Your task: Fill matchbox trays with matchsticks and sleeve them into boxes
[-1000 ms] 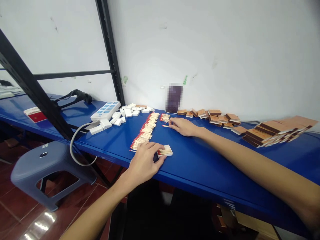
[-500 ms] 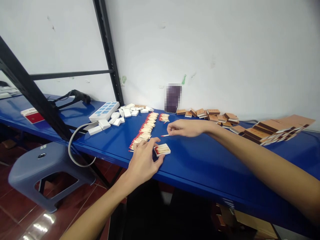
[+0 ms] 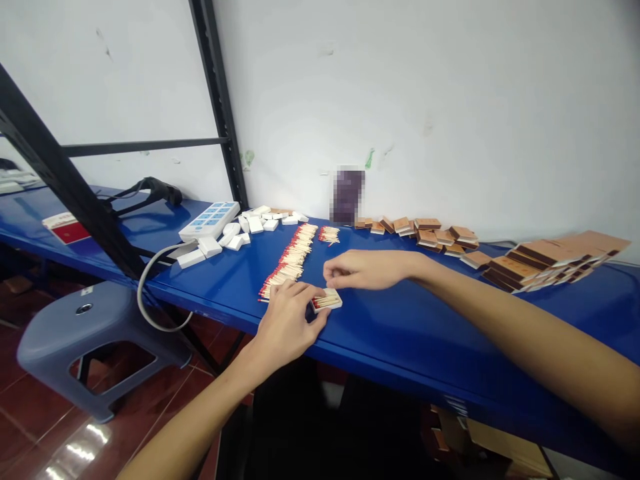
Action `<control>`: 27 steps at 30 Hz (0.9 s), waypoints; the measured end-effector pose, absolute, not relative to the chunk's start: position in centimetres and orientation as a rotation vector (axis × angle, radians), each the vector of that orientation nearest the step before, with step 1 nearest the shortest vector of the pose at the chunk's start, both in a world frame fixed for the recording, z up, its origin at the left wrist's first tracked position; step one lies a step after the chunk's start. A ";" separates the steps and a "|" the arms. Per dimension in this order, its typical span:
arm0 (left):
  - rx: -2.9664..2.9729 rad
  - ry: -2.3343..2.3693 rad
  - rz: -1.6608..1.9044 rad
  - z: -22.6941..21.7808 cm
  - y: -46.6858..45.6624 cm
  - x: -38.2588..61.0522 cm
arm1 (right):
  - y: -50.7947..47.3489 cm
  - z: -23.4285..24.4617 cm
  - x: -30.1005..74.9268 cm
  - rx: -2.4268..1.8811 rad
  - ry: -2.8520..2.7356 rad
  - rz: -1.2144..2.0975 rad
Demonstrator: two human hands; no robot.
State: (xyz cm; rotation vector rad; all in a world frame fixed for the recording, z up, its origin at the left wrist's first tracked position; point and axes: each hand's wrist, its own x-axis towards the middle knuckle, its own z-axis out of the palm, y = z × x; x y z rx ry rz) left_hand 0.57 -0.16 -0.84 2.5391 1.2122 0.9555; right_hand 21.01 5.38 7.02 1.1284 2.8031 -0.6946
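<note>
My left hand (image 3: 289, 319) grips a small white matchbox tray (image 3: 327, 301) part-filled with matches, near the front edge of the blue table (image 3: 400, 333). My right hand (image 3: 363, 269) hovers right above the tray with its fingertips pinched together; what they hold is hidden. A long row of red-tipped matches (image 3: 293, 259) lies just behind my left hand, with a smaller bunch of matches (image 3: 329, 234) further back.
Empty white trays (image 3: 250, 227) and a white power strip (image 3: 210, 221) with its cable lie at the back left. Brown matchbox sleeves (image 3: 425, 235) and flat brown stacks (image 3: 555, 261) line the wall at right. A grey plastic stool (image 3: 85, 333) stands left of the table.
My right hand has come back from the far matches with a single match and moved down over the tray. My left hand has kept hold of the tray.
</note>
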 end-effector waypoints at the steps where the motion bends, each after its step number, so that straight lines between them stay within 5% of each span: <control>1: 2.539 1.210 0.956 -0.8 -0.2 0.6 | 6.1 6.6 21.4 1.190 2.853 -0.632; 7: 2.551 1.182 0.943 -0.9 -0.1 0.5 | 11.7 2.5 24.0 1.676 2.919 0.107; 27: 2.554 1.151 0.977 -1.0 -0.2 0.5 | 14.8 0.2 24.8 1.631 3.040 0.060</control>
